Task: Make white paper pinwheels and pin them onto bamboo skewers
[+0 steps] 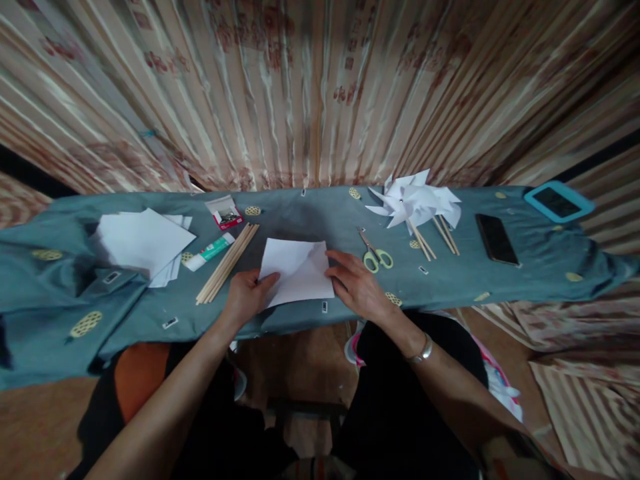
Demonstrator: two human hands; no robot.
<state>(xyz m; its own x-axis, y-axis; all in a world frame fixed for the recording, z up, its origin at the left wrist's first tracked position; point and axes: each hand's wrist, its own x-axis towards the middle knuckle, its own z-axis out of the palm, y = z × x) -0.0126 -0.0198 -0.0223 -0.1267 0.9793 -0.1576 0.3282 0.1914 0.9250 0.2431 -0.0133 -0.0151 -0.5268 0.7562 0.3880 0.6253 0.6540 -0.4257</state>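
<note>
A square sheet of white paper [297, 277] lies in front of me at the table's near edge, with a faint crease near its upper right. My left hand [247, 293] grips its left side, thumb on top and the other fingers out of sight. At the right edge, my right hand [357, 283] holds the sheet by its fingertips, the fingers somewhat spread. Wooden sticks [227, 263] lie in a bundle left of the paper. Scissors with green handles [376, 257] rest just beyond my right hand.
White paper pinwheels [417, 200] on sticks lie at the back right, near a black phone [497, 238] and a blue-framed tablet [559, 201]. Leftward are a glue stick [213, 250], a red-and-white box [225, 215] of small metal pieces and stacked paper [143, 243]. A curtain [310, 93] hangs behind.
</note>
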